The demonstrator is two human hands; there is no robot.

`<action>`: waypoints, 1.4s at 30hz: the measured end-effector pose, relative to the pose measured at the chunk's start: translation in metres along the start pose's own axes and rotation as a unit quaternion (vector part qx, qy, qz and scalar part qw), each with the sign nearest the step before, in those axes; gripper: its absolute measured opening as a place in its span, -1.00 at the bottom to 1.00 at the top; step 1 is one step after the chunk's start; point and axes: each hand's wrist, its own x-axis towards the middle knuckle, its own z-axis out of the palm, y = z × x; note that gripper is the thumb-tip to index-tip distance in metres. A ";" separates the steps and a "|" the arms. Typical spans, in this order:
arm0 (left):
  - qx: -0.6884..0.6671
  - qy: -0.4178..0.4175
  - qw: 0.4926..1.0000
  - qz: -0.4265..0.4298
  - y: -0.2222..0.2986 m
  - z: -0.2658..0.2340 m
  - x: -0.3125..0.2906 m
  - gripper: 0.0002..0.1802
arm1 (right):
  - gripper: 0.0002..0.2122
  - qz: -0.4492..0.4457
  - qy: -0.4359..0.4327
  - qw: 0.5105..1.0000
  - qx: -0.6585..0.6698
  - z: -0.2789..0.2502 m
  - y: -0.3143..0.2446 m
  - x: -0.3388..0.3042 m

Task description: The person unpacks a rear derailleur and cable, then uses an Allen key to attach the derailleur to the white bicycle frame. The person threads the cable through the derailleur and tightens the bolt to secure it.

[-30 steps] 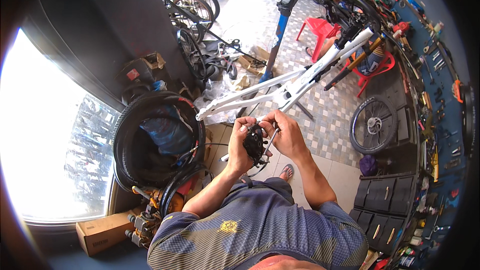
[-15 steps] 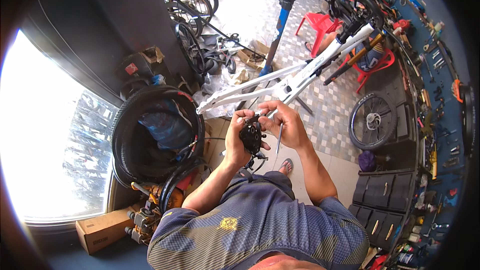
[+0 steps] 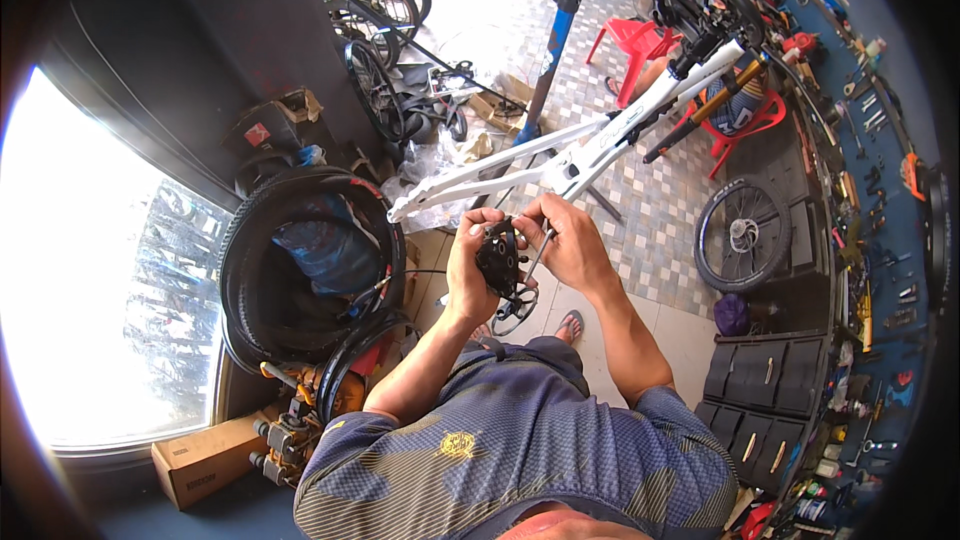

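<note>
My left hand [image 3: 470, 265] is closed around a black bicycle rear derailleur [image 3: 495, 262] in front of my chest. The derailleur's pulley cage [image 3: 517, 310] hangs below my fingers. My right hand [image 3: 570, 245] is closed at the derailleur's upper right side, its fingertips touching it. A thin metal rod-like tool [image 3: 540, 254], perhaps a hex key, lies in my right hand and points down. The fingertips hide its upper end. Just beyond both hands stretches a white bicycle frame [image 3: 500, 180], clamped on a blue repair stand [image 3: 560, 35].
To the left, black tyres [image 3: 235, 270] lie stacked beside a cardboard box [image 3: 215, 455]. A spoked wheel [image 3: 710, 250] leans against dark drawers on the right. Tools hang on a blue wall panel [image 3: 900, 250]. Farther back, someone sits on a red chair [image 3: 765, 125].
The derailleur has turned in my left hand, so its cage shows more below. The tool in my right hand has tilted, its lower end swinging left. My view has shifted slightly.
</note>
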 end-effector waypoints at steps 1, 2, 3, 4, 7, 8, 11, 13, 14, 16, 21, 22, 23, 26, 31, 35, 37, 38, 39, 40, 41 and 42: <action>-0.001 0.002 1.000 -0.002 0.000 0.000 0.000 -0.54 | -0.72 -0.011 0.008 1.000 0.012 0.002 0.001 0.000; -0.001 0.004 1.000 -0.003 0.001 0.001 0.000 -0.54 | -0.71 -0.021 0.016 0.999 0.024 0.003 0.001 0.000; -0.002 0.006 1.000 -0.005 0.002 0.001 0.000 -0.54 | -0.71 -0.032 0.024 0.999 0.035 0.004 0.001 -0.001; -0.008 -0.003 1.000 -0.004 0.002 0.000 -0.001 -0.57 | -0.71 -0.028 0.016 0.998 0.055 0.003 0.000 0.000; -0.021 -0.020 1.000 -0.006 0.004 -0.001 -0.002 -0.63 | -0.68 0.013 -0.006 0.998 0.054 -0.004 -0.006 0.004; -0.022 -0.019 1.000 -0.010 0.003 0.001 -0.003 -0.63 | -0.66 0.045 -0.011 0.999 0.015 -0.005 -0.008 0.005; -0.022 -0.017 0.999 -0.015 0.000 0.003 -0.004 -0.61 | -0.59 0.064 -0.014 0.994 -0.091 -0.006 -0.009 0.009; -0.018 -0.017 1.000 -0.016 -0.001 0.001 -0.002 -0.61 | -0.59 0.070 -0.031 0.990 -0.115 -0.006 -0.008 0.010; -0.021 -0.017 0.999 -0.017 0.000 0.000 -0.002 -0.61 | -0.62 0.059 -0.029 0.993 -0.101 -0.005 -0.007 0.009; -0.027 -0.016 0.999 -0.022 0.002 -0.002 -0.001 -0.61 | -0.69 0.037 -0.025 0.996 -0.072 -0.002 -0.004 0.007; -0.037 -0.015 0.999 -0.035 0.006 -0.003 0.005 -0.60 | -0.88 -0.023 0.001 1.000 -0.012 -0.002 -0.007 0.007; -0.039 -0.018 0.998 -0.036 0.007 -0.003 0.006 -0.60 | -0.87 -0.027 0.004 1.000 -0.003 -0.001 -0.006 0.007; -0.041 -0.021 0.998 -0.038 0.008 -0.004 0.007 -0.59 | -0.87 -0.037 0.008 0.999 0.003 -0.001 -0.005 0.006; -0.033 -0.018 0.999 -0.039 0.010 -0.002 0.006 -0.60 | -0.84 -0.055 0.008 0.998 -0.002 -0.002 -0.004 0.007; -0.030 -0.016 0.999 -0.035 0.008 -0.002 0.008 -0.62 | -0.83 -0.093 -0.006 0.996 0.012 -0.005 0.003 0.011; -0.031 -0.015 0.999 -0.035 0.009 -0.002 0.006 -0.62 | -0.81 0.072 -0.023 0.997 0.018 -0.016 -0.014 0.012; -0.027 -0.015 0.999 -0.029 0.009 0.001 0.006 -0.62 | -0.64 0.024 -0.003 1.000 0.011 -0.008 0.005 0.014; -0.018 -0.017 0.999 -0.024 0.008 0.002 0.005 -0.62 | -0.61 0.068 -0.026 0.997 -0.007 -0.009 0.005 0.014; -0.009 -0.018 1.000 -0.019 0.007 0.003 0.005 -0.61 | -0.58 0.111 -0.048 0.992 -0.025 -0.010 0.005 0.014; 0.000 -0.019 1.000 -0.015 0.007 0.004 0.005 -0.61 | -0.52 0.105 -0.036 0.993 -0.038 -0.008 0.003 0.013; -0.001 -0.017 1.000 -0.015 0.006 0.004 0.004 -0.62 | -0.56 0.088 -0.028 0.995 -0.034 -0.008 0.001 0.012; -0.001 -0.015 1.000 -0.014 0.006 0.003 0.004 -0.62 | -0.59 0.070 -0.019 0.997 -0.030 -0.008 -0.002 0.011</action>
